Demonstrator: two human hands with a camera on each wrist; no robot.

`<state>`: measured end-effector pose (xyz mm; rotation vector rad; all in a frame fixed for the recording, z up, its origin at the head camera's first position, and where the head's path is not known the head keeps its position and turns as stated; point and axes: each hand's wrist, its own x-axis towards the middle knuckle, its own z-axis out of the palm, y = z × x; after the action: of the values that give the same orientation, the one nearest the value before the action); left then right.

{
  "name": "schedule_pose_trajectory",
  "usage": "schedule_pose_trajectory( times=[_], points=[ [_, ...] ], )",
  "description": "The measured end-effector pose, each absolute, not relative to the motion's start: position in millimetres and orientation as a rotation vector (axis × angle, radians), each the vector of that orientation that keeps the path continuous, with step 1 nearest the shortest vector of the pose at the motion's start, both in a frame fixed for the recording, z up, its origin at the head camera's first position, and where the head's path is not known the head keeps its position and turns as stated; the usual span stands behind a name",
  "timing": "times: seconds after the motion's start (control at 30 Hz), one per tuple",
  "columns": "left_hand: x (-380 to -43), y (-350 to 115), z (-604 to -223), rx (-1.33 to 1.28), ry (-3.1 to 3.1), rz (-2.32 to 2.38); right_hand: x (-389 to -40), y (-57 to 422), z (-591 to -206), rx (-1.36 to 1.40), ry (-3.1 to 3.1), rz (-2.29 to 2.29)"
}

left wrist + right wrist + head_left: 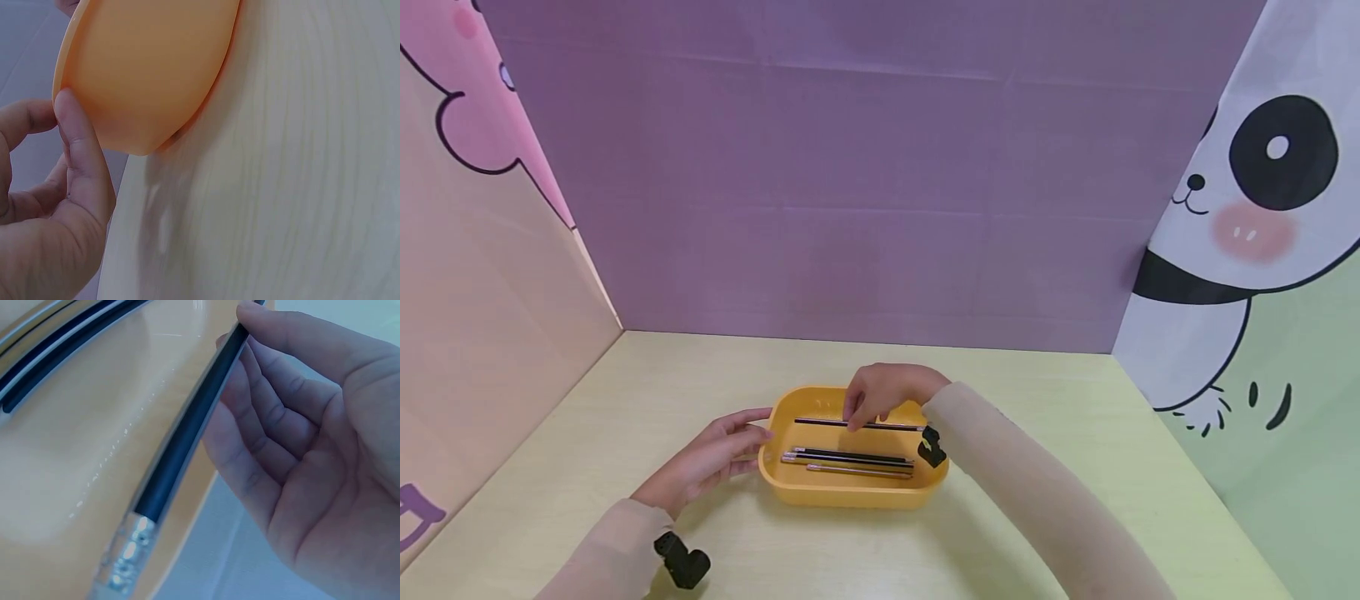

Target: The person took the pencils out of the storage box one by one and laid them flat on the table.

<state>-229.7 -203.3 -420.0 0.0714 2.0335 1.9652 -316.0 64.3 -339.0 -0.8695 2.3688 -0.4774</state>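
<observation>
A yellow plastic tray (850,497) stands on the table in the head view. At its left end my left hand (718,454) pinches the rim, the thumb (81,140) against the side in the left wrist view. Over the tray, my right hand (880,396) pinches a dark pencil (823,422) between thumb and fingertips. The right wrist view shows this black pencil (187,428) slanting across the tray, its metal ferrule end towards the camera. Several more pencils (853,458), black and brownish, lie side by side on the tray floor nearer the front.
The light wood-grain table (1037,400) extends around the tray. A purple panel (880,192) rises behind it, with cartoon-printed panels on the left (497,292) and right (1300,350). A small black device (682,561) sits on the left wrist, and another (931,447) on the right.
</observation>
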Motion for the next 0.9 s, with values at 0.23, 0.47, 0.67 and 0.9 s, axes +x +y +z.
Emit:
schedule_pose_trajectory(
  times=[0.23, 0.47, 0.67, 0.9],
  points=[
    [-231, -205, -418, 0.096, 2.047, 1.957, -317, 67, -331, -0.857, 2.365, -0.501],
    [-230, -204, -420, 0.067, 2.057, 1.947, -317, 76, -329, -0.881, 2.360, -0.498],
    [-229, -204, -421, 0.115, 2.038, 1.963, -318, 87, -328, -0.905, 2.372, -0.494],
    [-230, -203, -420, 0.119, 2.029, 1.962, -320, 108, -325, -0.846, 2.407, -0.492]
  ],
)
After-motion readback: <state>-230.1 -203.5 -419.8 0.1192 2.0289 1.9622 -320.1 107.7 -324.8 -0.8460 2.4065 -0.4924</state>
